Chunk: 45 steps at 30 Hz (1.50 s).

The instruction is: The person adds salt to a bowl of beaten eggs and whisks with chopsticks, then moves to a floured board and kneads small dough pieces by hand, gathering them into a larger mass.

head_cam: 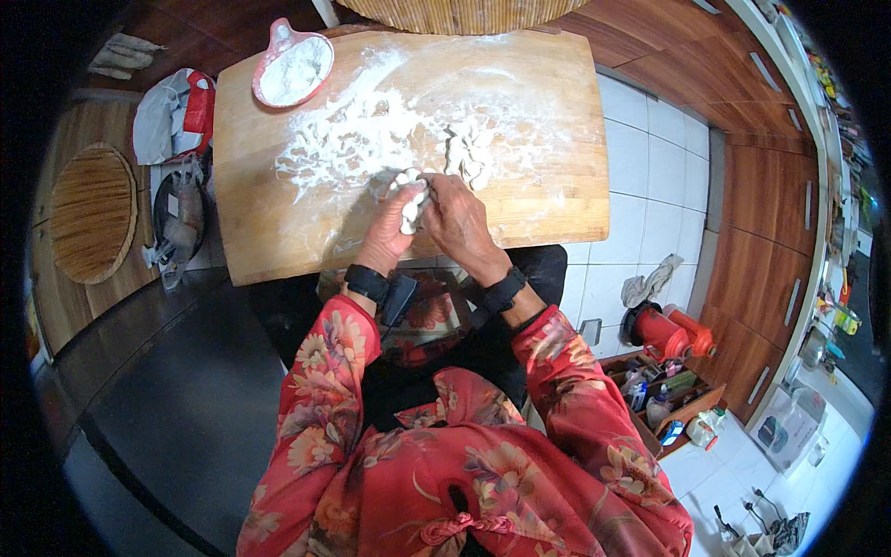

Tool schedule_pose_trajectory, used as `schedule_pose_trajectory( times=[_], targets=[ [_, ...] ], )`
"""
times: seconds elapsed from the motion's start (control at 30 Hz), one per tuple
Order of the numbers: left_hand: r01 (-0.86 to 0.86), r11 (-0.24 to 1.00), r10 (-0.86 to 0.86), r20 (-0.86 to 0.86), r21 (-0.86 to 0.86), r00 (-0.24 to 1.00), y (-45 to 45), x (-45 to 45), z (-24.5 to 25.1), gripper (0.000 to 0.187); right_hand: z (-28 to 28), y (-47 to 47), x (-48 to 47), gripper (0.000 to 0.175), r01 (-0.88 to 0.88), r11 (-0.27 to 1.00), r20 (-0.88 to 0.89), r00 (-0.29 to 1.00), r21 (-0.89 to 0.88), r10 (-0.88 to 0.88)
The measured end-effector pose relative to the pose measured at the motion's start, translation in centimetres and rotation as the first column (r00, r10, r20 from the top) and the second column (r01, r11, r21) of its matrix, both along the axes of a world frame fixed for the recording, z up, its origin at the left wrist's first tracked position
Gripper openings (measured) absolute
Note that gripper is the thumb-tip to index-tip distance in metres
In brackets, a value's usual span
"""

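A lumpy piece of white dough is held between both hands over the near part of a floured wooden board. My left hand grips it with the thumb on top. The fingers of my right hand are bent against its right side; whether they pinch it is partly hidden. Just beyond my right hand, a small heap of dough pieces lies on the board. White flour is spread over the board's middle and left. A red-rimmed scoop-shaped bowl of flour stands at the far left corner.
A round woven tray lies beyond the board, and another round slatted mat is at the left. A red and white bag stands beside the board. Red thermos flasks and an open drawer of bottles are at the right.
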State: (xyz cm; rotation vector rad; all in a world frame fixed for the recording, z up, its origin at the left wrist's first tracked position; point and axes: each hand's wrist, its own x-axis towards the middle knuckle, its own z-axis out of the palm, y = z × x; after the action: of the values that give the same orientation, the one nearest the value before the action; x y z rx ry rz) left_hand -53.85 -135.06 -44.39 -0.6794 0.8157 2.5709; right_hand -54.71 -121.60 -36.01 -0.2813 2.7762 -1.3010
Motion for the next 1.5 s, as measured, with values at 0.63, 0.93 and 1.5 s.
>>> schedule_pose_trajectory(
  times=[0.63,0.93,1.5],
  targets=[
    [-0.002,1.000,0.003,0.033,-0.016,0.999,-3.7,-0.1,1.0,0.039,-6.1,8.6,-11.9,0.022,0.144,0.979,-0.182,0.969,-0.142,-0.169],
    [0.049,0.998,-0.052,0.104,0.031,0.993,-1.4,-0.6,-0.2,0.040,-2.1,5.5,-8.0,0.028,-0.265,0.959,-0.263,0.922,0.101,0.283],
    [-0.027,0.996,0.030,0.034,-0.087,0.999,-3.8,-0.2,0.7,0.041,-6.1,5.0,-6.3,0.023,-0.071,0.873,-0.068,0.991,0.483,0.118]
  ],
)
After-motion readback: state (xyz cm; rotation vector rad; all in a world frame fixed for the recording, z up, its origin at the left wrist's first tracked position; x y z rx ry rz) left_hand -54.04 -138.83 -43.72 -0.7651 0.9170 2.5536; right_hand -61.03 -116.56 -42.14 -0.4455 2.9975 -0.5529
